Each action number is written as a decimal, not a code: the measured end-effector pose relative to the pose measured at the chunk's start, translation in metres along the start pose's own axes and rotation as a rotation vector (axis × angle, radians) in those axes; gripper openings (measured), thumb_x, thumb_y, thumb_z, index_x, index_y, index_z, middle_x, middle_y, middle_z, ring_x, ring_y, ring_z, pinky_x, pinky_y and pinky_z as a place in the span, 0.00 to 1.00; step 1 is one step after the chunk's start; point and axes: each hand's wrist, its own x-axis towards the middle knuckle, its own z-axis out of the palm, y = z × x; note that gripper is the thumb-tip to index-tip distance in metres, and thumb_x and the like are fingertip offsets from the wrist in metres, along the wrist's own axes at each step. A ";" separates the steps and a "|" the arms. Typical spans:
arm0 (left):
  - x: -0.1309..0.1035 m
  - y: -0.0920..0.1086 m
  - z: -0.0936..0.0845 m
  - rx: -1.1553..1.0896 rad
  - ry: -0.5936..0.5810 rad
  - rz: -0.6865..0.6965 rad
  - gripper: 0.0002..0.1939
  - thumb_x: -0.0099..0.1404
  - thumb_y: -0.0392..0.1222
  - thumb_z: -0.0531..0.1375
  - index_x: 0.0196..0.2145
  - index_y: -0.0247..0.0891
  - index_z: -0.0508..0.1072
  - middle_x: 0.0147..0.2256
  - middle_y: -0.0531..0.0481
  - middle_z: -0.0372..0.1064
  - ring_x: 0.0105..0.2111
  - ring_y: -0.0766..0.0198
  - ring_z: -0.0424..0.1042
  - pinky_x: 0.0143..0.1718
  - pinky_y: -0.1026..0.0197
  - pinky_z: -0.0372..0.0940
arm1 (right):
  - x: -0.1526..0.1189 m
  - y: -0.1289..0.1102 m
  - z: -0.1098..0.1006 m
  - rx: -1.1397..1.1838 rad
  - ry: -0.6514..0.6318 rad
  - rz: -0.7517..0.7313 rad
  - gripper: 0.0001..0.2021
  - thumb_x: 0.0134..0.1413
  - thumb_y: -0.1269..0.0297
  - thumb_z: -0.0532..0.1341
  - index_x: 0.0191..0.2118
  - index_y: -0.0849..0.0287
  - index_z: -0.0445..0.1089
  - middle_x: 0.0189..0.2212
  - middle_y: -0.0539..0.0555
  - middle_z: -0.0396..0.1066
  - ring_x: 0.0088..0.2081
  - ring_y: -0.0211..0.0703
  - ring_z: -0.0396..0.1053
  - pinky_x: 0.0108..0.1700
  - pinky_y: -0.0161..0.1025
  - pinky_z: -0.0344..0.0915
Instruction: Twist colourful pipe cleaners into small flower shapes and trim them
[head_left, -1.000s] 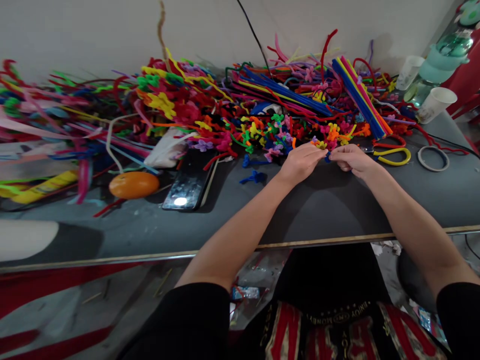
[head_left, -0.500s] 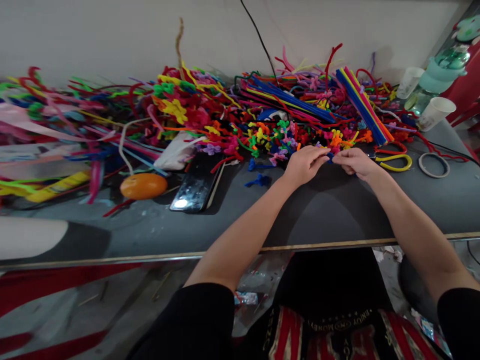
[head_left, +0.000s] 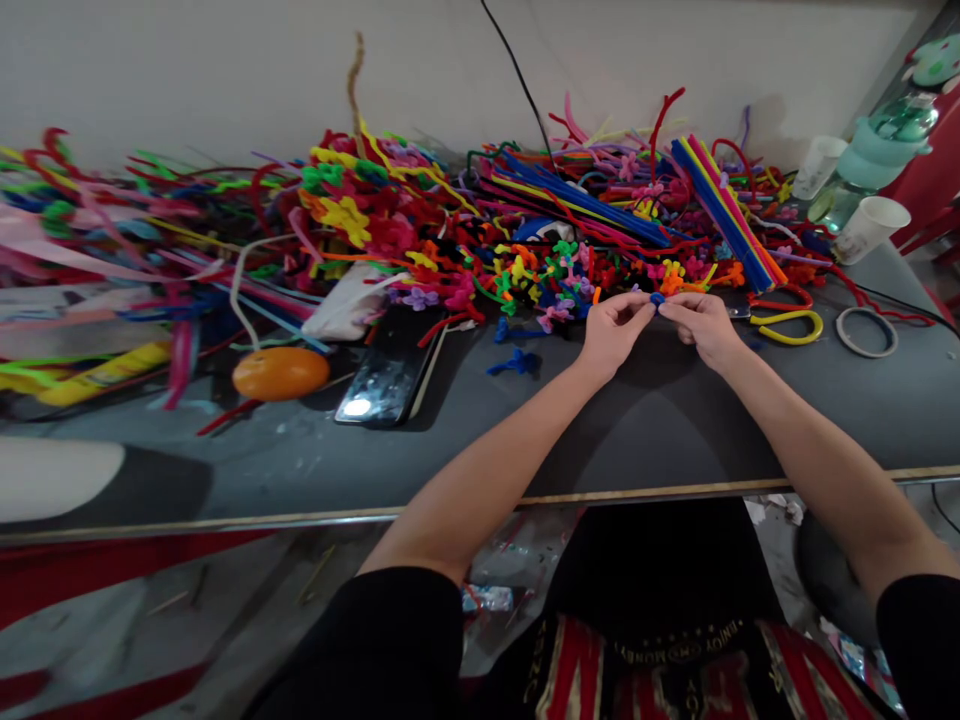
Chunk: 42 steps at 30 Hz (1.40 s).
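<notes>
Between the fingertips of both hands sits a small blue pipe cleaner piece [head_left: 657, 299], partly covered by the fingers. My left hand [head_left: 615, 325] pinches it from one side, and my right hand [head_left: 702, 322] pinches it from the other. Both hands are just above the grey table, in front of a heap of small twisted pipe cleaner shapes [head_left: 559, 275]. To the left of my left hand lies a blue twisted pipe cleaner shape [head_left: 514, 362]. Scissors with yellow and red handles [head_left: 787, 325] rest just right of my right hand.
A phone [head_left: 386, 370] and an orange oval object [head_left: 281, 373] lie at left. Bundled straight pipe cleaners [head_left: 727, 215] lean on the pile behind. A roll of tape [head_left: 866, 332], paper cups [head_left: 872, 228] and a green bottle [head_left: 885, 150] are at right. The table edge [head_left: 637, 494] runs in front.
My fingers have turned slightly around the blue piece, which now shows more clearly between them. The camera view has shifted a little; the table items stay in place.
</notes>
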 end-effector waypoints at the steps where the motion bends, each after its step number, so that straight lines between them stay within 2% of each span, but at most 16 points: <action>1: 0.000 -0.001 0.001 -0.025 0.006 -0.014 0.12 0.59 0.47 0.70 0.36 0.37 0.81 0.33 0.48 0.79 0.32 0.67 0.75 0.38 0.61 0.71 | 0.000 0.001 0.001 0.023 0.007 -0.002 0.15 0.34 0.59 0.76 0.24 0.60 0.73 0.11 0.40 0.56 0.13 0.25 0.45 0.16 0.31 0.39; 6: -0.001 -0.003 0.004 -0.133 0.034 -0.031 0.13 0.57 0.49 0.71 0.36 0.38 0.81 0.33 0.49 0.79 0.34 0.66 0.76 0.41 0.61 0.72 | 0.000 0.006 0.006 0.044 0.080 -0.051 0.15 0.33 0.56 0.76 0.25 0.60 0.76 0.11 0.41 0.58 0.13 0.25 0.47 0.17 0.31 0.42; 9: -0.001 -0.001 0.004 -0.114 0.053 -0.002 0.14 0.57 0.50 0.71 0.35 0.38 0.81 0.34 0.48 0.80 0.35 0.64 0.77 0.43 0.59 0.72 | 0.001 0.009 0.008 0.026 0.121 -0.079 0.15 0.33 0.56 0.77 0.25 0.60 0.77 0.11 0.41 0.60 0.14 0.25 0.47 0.17 0.31 0.41; 15: -0.002 -0.003 0.002 0.010 0.069 0.053 0.14 0.58 0.51 0.70 0.36 0.38 0.82 0.36 0.46 0.81 0.37 0.62 0.78 0.45 0.57 0.73 | -0.001 0.007 0.008 -0.017 0.164 -0.126 0.12 0.35 0.59 0.77 0.24 0.60 0.78 0.18 0.47 0.69 0.19 0.27 0.57 0.20 0.31 0.52; 19: -0.002 -0.006 0.000 0.059 0.070 0.064 0.14 0.60 0.50 0.69 0.38 0.37 0.82 0.37 0.46 0.81 0.37 0.63 0.78 0.43 0.59 0.72 | -0.003 0.003 0.008 -0.034 0.164 -0.054 0.12 0.37 0.60 0.76 0.25 0.61 0.77 0.13 0.43 0.63 0.15 0.26 0.50 0.17 0.32 0.44; 21: -0.001 -0.004 -0.002 0.110 0.056 0.096 0.14 0.63 0.49 0.67 0.39 0.36 0.82 0.36 0.46 0.80 0.35 0.64 0.77 0.40 0.60 0.72 | -0.004 0.000 0.007 -0.004 0.120 0.004 0.12 0.37 0.61 0.76 0.25 0.61 0.76 0.11 0.41 0.57 0.14 0.25 0.46 0.16 0.32 0.40; 24: 0.003 0.001 -0.011 0.260 -0.026 0.262 0.15 0.72 0.47 0.58 0.44 0.37 0.80 0.37 0.46 0.80 0.35 0.64 0.77 0.40 0.60 0.72 | -0.004 -0.006 0.002 0.057 -0.039 0.118 0.13 0.36 0.61 0.75 0.24 0.61 0.72 0.09 0.38 0.51 0.13 0.25 0.44 0.16 0.30 0.38; 26: 0.008 0.006 -0.019 0.436 -0.123 0.494 0.15 0.74 0.43 0.54 0.48 0.38 0.79 0.39 0.46 0.79 0.39 0.64 0.77 0.44 0.59 0.71 | -0.003 -0.010 -0.004 0.076 -0.177 0.189 0.14 0.37 0.62 0.75 0.24 0.60 0.70 0.10 0.37 0.47 0.14 0.25 0.42 0.16 0.29 0.37; 29: 0.012 0.010 -0.029 0.616 -0.243 0.867 0.13 0.74 0.38 0.54 0.47 0.39 0.78 0.39 0.46 0.79 0.41 0.64 0.77 0.46 0.59 0.71 | -0.002 -0.015 -0.013 0.072 -0.372 0.282 0.17 0.38 0.63 0.74 0.21 0.59 0.63 0.11 0.36 0.44 0.14 0.24 0.39 0.16 0.29 0.36; 31: 0.011 0.012 -0.032 0.689 -0.257 1.003 0.13 0.74 0.36 0.55 0.50 0.40 0.76 0.41 0.46 0.79 0.42 0.64 0.76 0.46 0.59 0.71 | 0.000 -0.017 -0.019 0.048 -0.477 0.343 0.19 0.40 0.64 0.73 0.20 0.58 0.59 0.11 0.36 0.44 0.14 0.24 0.38 0.16 0.28 0.36; 34: 0.008 0.016 -0.034 0.820 -0.253 1.087 0.14 0.74 0.35 0.55 0.54 0.41 0.74 0.41 0.48 0.79 0.42 0.65 0.76 0.45 0.60 0.71 | 0.001 -0.019 -0.025 0.002 -0.535 0.396 0.20 0.43 0.65 0.72 0.19 0.57 0.56 0.11 0.36 0.44 0.14 0.24 0.38 0.16 0.28 0.38; 37: 0.005 0.021 -0.036 0.915 -0.300 1.141 0.14 0.74 0.34 0.55 0.53 0.42 0.73 0.41 0.50 0.79 0.41 0.66 0.77 0.44 0.61 0.72 | 0.001 -0.020 -0.029 -0.028 -0.509 0.416 0.20 0.42 0.66 0.71 0.19 0.57 0.56 0.11 0.36 0.45 0.14 0.24 0.38 0.16 0.29 0.38; 42: 0.005 0.026 -0.039 1.039 -0.368 1.208 0.12 0.73 0.33 0.55 0.51 0.41 0.72 0.41 0.49 0.78 0.42 0.66 0.76 0.46 0.62 0.71 | 0.001 -0.021 -0.030 -0.187 -0.450 0.383 0.09 0.43 0.67 0.70 0.24 0.62 0.69 0.09 0.38 0.48 0.13 0.25 0.40 0.16 0.29 0.37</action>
